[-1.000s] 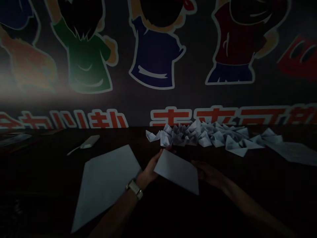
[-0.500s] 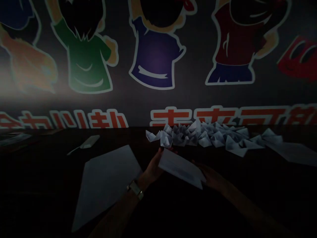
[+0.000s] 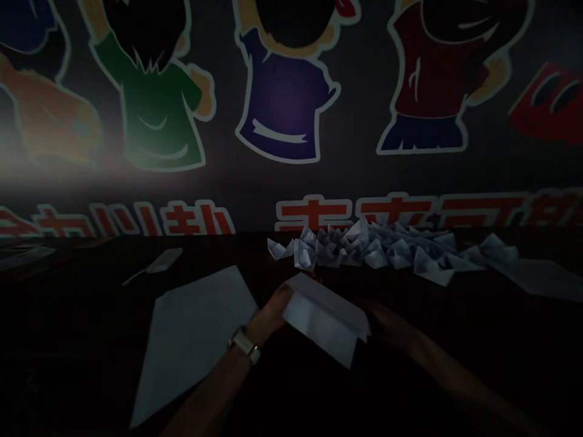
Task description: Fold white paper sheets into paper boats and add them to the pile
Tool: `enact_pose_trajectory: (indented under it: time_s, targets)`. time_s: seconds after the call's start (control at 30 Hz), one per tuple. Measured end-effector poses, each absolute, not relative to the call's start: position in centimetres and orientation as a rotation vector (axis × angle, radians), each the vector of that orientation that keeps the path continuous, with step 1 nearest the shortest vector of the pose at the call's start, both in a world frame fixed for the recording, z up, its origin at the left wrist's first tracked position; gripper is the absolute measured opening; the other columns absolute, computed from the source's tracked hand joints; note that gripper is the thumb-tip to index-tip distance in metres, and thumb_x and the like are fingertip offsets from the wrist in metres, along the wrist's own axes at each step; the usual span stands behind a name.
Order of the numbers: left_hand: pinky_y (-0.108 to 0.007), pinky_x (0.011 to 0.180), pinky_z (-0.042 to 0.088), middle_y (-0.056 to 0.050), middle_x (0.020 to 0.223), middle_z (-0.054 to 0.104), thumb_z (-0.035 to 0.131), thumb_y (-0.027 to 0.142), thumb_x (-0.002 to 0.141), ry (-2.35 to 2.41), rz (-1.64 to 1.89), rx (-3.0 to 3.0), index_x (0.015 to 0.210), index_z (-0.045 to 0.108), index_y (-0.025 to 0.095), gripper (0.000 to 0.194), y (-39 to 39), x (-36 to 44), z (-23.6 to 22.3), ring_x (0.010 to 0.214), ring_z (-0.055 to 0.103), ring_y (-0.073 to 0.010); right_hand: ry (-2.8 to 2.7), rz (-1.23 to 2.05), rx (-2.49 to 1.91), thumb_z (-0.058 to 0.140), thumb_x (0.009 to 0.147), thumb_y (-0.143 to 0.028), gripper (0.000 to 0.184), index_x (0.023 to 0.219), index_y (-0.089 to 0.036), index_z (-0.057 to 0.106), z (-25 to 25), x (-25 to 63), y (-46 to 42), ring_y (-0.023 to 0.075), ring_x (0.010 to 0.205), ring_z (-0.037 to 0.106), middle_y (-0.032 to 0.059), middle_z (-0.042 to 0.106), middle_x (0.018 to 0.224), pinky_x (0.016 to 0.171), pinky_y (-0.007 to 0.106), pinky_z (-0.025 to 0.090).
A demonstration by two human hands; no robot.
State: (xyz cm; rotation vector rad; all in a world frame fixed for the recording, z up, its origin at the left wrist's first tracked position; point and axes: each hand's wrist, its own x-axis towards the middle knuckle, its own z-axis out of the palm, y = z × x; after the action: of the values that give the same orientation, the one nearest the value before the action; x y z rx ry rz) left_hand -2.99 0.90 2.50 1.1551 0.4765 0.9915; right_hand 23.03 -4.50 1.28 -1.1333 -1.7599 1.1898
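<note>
A white folded sheet of paper (image 3: pixel 321 328) is held in the air between my two hands, tilted down to the right, with a crease along its length and a flap hanging toward me. My left hand (image 3: pixel 274 305), with a watch (image 3: pixel 245 345) on the wrist, grips its left end; some fingers are behind the paper. My right hand (image 3: pixel 385 321) is closed at the right end, its fingertips dark and partly hidden. Beneath my left forearm lies a stack of white paper (image 3: pixel 195 340) on the dark table.
Behind my hands, many folded paper boats (image 3: pixel 355 246) are heaped along the back of the table. A flat white sheet (image 3: pixel 542 278) lies at the right. At the back left is a pale flat object with a thin handle (image 3: pixel 164 261). A wall with painted figures (image 3: pixel 286 97) stands behind.
The folded paper has opened along its crease, and its near flap now hangs lower toward me. Both hands stay at its ends; my left hand has shifted slightly left and down.
</note>
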Motion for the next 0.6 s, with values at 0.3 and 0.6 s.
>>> enact_pose_trajectory:
  time_s: [0.3, 0.6]
  targets:
    - [-0.024, 0.056, 0.037, 0.001, 0.059, 0.060, 0.061, 0.033, 0.071, 0.815, 0.525, 1.708, 0.069, 0.068, 0.014, 0.020, 0.5, -3.7, 3.2, 0.058, 0.050, -0.0131, -1.394, 1.689, -0.958, 0.042, 0.076, -0.063, 0.052, 0.074, -0.016, 0.064, 1.2, 20.6, -4.1, 0.0154, 0.062, 0.058, 0.0040, 0.062, 0.068, 0.058, 0.028, 0.044]
    - [-0.031, 0.073, 0.038, -0.002, 0.067, 0.060, 0.063, 0.038, 0.070, 1.188, 0.681, 2.241, 0.075, 0.067, 0.021, 0.018, -0.1, -2.5, 1.6, 0.073, 0.056, -0.0218, -1.528, 1.288, -1.276, 0.062, 0.063, -0.041, 0.025, 0.068, -0.018, 0.068, -1.2, 22.1, -2.3, 0.0263, 0.082, 0.061, 0.0037, 0.069, 0.075, 0.078, 0.039, 0.044]
